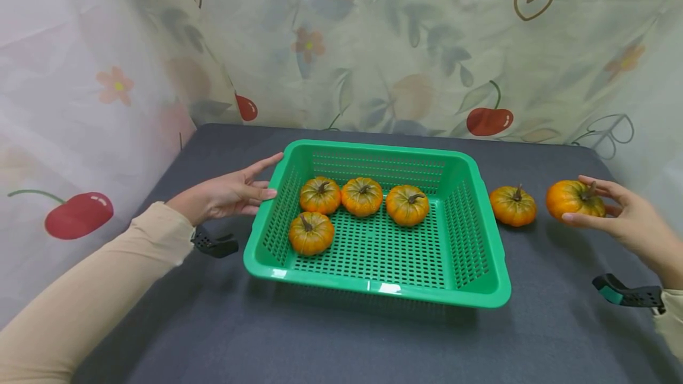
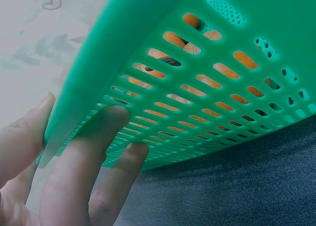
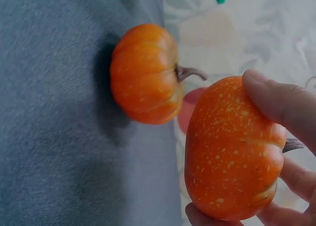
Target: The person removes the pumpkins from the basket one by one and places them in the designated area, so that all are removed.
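Note:
My right hand [image 1: 632, 212] holds a small orange pumpkin [image 1: 573, 200] by its sides, above the dark table. The right wrist view shows its speckled skin and short stem between thumb and fingers. Another pumpkin [image 1: 513, 206] sits on the table just left of it, beside the basket. With fairly straight fingers, my left hand [image 1: 226, 193] touches the left side of a green plastic basket [image 1: 376, 290]. Fingertips [image 2: 116, 116] lie against its slotted outer wall in the left wrist view. Inside the basket are several pumpkins [image 1: 361, 197], grouped toward its left and back.
The table [image 1: 341, 342] has a dark grey cloth surface, with its back edge behind the basket. A patterned curtain [image 1: 373, 64] with cherries, flowers and hearts hangs behind the table and along both sides. Dark straps [image 1: 213, 243] circle both wrists.

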Demonstrator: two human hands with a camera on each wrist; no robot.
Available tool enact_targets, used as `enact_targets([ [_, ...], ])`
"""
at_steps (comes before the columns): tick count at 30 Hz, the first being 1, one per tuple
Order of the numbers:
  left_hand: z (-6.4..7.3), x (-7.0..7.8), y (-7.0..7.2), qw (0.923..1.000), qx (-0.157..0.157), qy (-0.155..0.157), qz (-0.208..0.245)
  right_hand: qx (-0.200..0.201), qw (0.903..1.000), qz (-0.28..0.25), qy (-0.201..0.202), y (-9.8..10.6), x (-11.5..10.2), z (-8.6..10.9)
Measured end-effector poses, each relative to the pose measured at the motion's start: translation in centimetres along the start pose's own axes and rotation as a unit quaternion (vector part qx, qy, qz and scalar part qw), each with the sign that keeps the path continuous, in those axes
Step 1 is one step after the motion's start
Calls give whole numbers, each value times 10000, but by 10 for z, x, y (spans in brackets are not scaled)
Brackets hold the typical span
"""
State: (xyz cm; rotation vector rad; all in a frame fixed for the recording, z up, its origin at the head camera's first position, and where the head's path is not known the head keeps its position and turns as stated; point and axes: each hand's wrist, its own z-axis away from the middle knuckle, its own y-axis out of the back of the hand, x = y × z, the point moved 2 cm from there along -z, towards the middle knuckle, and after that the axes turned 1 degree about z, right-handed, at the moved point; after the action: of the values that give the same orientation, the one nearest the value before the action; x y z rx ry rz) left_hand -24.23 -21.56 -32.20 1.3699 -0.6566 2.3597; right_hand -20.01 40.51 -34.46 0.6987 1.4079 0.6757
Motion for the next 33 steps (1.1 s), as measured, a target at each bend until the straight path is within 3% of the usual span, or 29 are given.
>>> enact_targets([
  [12,-1,2,-1,10000,6,-1,-66,-372,9983,453,-13,-8,11,-7],
  [33,0,1,0,9999,-59,5,-87,-560,9944,894,-118,-16,19,-20],
])
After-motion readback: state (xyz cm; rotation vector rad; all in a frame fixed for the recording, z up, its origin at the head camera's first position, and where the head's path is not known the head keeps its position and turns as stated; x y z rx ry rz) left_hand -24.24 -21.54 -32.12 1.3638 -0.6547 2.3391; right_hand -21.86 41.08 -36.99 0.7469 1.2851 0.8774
